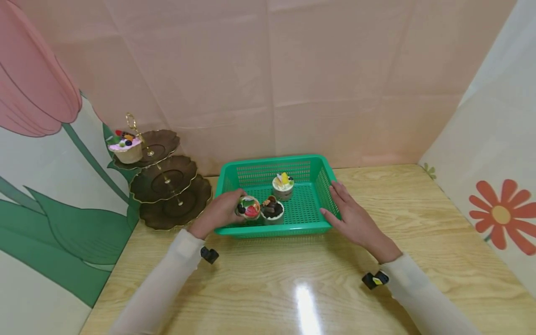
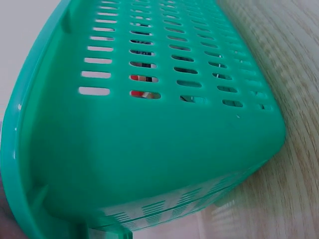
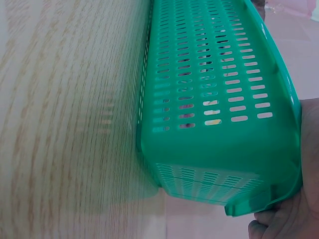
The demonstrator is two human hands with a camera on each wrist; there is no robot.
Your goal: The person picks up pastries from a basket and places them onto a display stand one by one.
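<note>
A green plastic basket (image 1: 268,229) stands on the table with three small toy dessert cups in it. My left hand (image 1: 223,209) reaches over its left rim and grips the strawberry-topped dessert cup (image 1: 250,209). Touching or very near that one is a chocolate-topped dessert cup (image 1: 273,211). Farther back sits a cream-topped dessert cup (image 1: 283,186) with a yellow piece on it. My right hand (image 1: 349,215) rests along the basket's right rim, fingers straight, thumb toward the front corner. Both wrist views mostly show the basket's outer wall (image 2: 149,144), (image 3: 214,144).
On the left stands a three-tier brown stand (image 1: 167,179) with gold edges. A pink-topped cupcake (image 1: 127,148) sits on its top plate. Behind the wooden table (image 1: 268,279) hangs a pink cloth backdrop (image 1: 293,83).
</note>
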